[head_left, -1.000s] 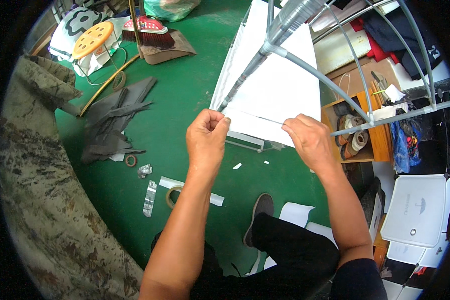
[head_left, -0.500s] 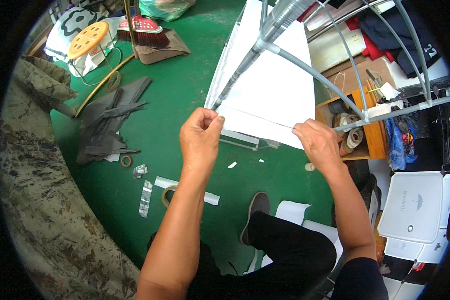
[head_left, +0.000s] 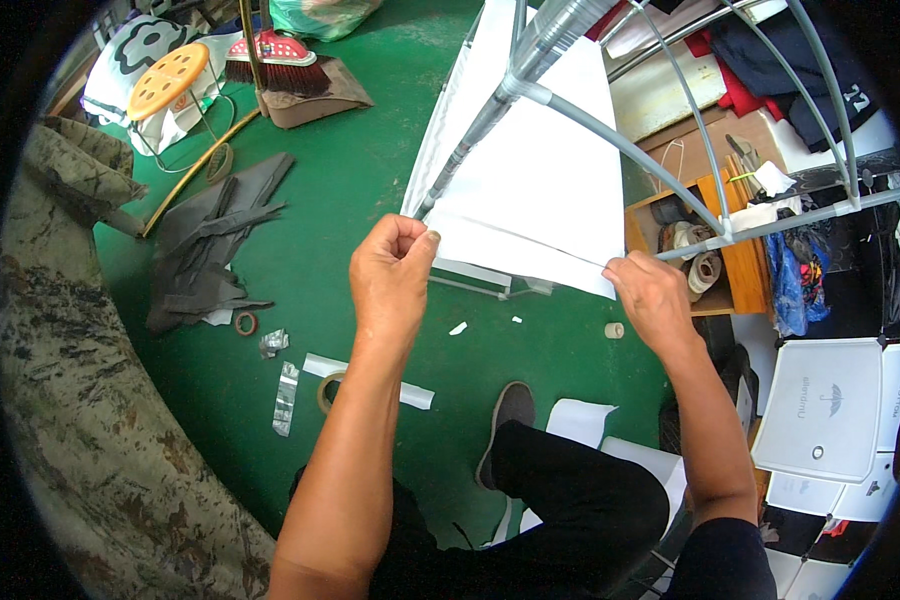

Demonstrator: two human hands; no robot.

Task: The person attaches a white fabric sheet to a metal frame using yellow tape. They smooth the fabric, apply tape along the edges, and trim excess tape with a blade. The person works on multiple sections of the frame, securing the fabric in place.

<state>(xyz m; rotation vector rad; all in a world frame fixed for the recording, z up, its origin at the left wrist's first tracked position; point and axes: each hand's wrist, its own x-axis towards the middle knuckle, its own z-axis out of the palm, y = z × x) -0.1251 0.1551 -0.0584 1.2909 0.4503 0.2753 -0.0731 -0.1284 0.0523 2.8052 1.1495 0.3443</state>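
Note:
A large white sheet (head_left: 540,160) lies against a frame of grey tubes (head_left: 610,145), with a fold line running across near its lower edge. My left hand (head_left: 388,275) pinches the sheet's lower left corner, right beside the end of a tube wrapped in grey tape. At the lower right corner my right hand (head_left: 653,300) is closed on the sheet's edge between thumb and fingers. The edge stretches between both hands. Below it shows a clear, tube-edged part of the frame (head_left: 470,285).
On the green floor lie grey cloth scraps (head_left: 210,250), a tape roll (head_left: 330,392), white strips (head_left: 415,396) and paper sheets (head_left: 575,422). A broom and dustpan (head_left: 315,95) and a yellow stool (head_left: 168,82) stand at the back left. Right are a wooden drawer (head_left: 740,240) and white boxes (head_left: 820,410).
My right hand has slid a little to the right along the sheet's edge, toward its corner. The left hand keeps its pinch. The whole view has shifted slightly.

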